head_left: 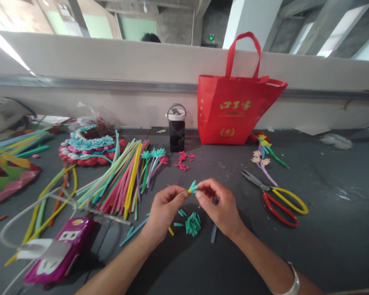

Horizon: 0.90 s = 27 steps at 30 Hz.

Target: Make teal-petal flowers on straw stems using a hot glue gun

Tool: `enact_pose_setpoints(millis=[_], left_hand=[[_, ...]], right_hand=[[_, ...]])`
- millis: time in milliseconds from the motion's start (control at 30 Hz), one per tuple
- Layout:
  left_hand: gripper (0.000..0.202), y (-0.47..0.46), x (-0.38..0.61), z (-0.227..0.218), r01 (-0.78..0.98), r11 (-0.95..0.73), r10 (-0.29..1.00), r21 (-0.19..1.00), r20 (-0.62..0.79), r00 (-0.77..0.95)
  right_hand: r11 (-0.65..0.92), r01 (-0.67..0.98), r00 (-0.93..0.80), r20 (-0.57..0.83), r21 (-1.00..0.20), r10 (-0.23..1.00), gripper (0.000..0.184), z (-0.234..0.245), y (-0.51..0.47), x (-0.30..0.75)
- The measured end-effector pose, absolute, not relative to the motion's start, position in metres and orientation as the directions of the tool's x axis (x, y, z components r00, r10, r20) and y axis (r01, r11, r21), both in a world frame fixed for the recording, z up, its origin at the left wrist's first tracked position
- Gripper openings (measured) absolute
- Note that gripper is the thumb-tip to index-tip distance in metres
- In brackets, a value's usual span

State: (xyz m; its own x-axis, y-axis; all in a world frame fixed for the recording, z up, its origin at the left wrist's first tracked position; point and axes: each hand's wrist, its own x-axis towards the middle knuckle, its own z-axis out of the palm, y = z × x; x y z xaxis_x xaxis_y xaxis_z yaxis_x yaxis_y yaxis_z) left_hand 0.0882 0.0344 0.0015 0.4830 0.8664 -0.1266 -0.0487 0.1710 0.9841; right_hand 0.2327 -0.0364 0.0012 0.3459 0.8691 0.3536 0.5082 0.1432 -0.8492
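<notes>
- Clock centre = teal flower piece point(192, 187), held above the counter point(332, 205) between both hands; 12 is away from the person.
- Left hand point(166, 211): thumb and index pinching its yellow base. Right hand point(223, 205): thumb and fingers pinching at the teal tips.
- Progress, my read: partly built. A few petals sit at the yellow base, roughly three visible; fingers hide the rest.
- Done: at least two teal heads point(158, 153) plus one pink head point(164, 160), between 10 and 11.
- Left, presumably: teal pile point(193, 224) at 6, unattached. Roughly twenty, overlapping, no exact count; two or three strays beside it.
- Yellow piece point(171, 231): one visible, 7 o'clock.
- Red pieces point(183, 156): between 11 and 12, clumped, can't count.
- Stem bundle point(119, 192): one, 9 o'clock, dozens of stems.
- Cream flowers point(261, 161): two, 2 o'clock.
- Scissors point(266, 188): one pair, 3 o'clock, blades slightly parted.
- Singles: bottle point(176, 139) between 11 and 12, red bag point(233, 119) at 1.
</notes>
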Motion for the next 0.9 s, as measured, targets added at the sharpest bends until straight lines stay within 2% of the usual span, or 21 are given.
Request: enact_pose_setpoints(millis=[100,333,900], left_hand=[[0.027,0.0345,0.0875,0.0015,-0.054,0.170,0.869,0.984,-0.124,0.478],[0.027,0.0342,0.0878,0.0014,-0.049,0.167,0.862,0.985,-0.122,0.492],[0.024,0.0341,0.0875,0.0012,-0.037,0.145,0.864,0.989,-0.108,0.492]], right_hand=[[0.123,0.505,0.351,0.333,-0.854,0.875,0.008,0.0004,-0.0356,0.2319],[0.162,0.548,0.347,0.399,-0.821,0.848,0.011,0.0032,-0.0361,0.2311],[0.142,0.542,0.377,0.390,-0.828,0.840,0.014,-0.0002,-0.0355,0.2296]])
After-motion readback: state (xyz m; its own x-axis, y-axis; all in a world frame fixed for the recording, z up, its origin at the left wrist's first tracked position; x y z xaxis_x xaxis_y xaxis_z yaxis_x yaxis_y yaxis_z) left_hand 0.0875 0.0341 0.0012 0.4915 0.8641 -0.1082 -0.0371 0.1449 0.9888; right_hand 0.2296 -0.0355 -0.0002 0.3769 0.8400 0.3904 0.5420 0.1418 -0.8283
